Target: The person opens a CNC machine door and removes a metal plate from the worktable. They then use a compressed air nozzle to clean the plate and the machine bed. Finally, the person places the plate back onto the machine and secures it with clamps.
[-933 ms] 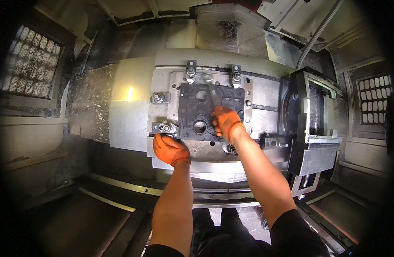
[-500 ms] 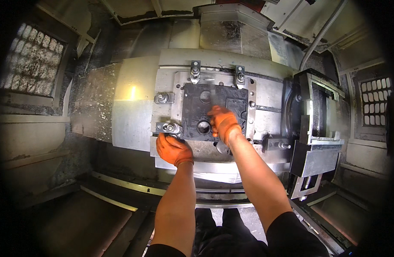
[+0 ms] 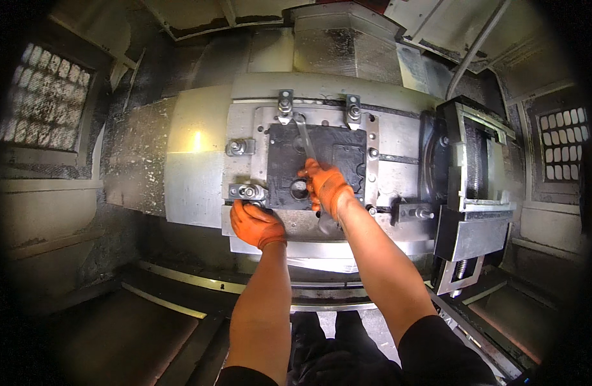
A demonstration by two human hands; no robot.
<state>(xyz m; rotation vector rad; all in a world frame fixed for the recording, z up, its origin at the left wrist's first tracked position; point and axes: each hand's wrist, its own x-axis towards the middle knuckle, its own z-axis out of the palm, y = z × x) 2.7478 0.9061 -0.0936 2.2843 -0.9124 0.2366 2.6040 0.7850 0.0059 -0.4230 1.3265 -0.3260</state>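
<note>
A dark cast plate (image 3: 337, 157) is clamped on a silver fixture plate (image 3: 244, 170) inside a machine enclosure. My right hand (image 3: 327, 184), in an orange glove, is closed around a long metal wrench (image 3: 305, 136) whose far end reaches the upper left clamp bolt (image 3: 285, 104). My left hand (image 3: 256, 223), also gloved in orange, rests on the lower left edge of the fixture, just below a side clamp (image 3: 247, 192). It holds nothing that I can see. A second top clamp (image 3: 353, 110) stands to the right of the wrench.
A grey vise-like block (image 3: 474, 186) with a screw stands at the right of the fixture. A left side clamp (image 3: 240, 148) sits on the plate. Mesh windows (image 3: 44, 116) are in the enclosure walls. Sloped metal guards (image 3: 161, 302) lie below.
My right hand has moved up and left over the dark plate, and the wrench now shows reaching up to the top left clamp bolt. My left hand stays at the fixture's lower left.
</note>
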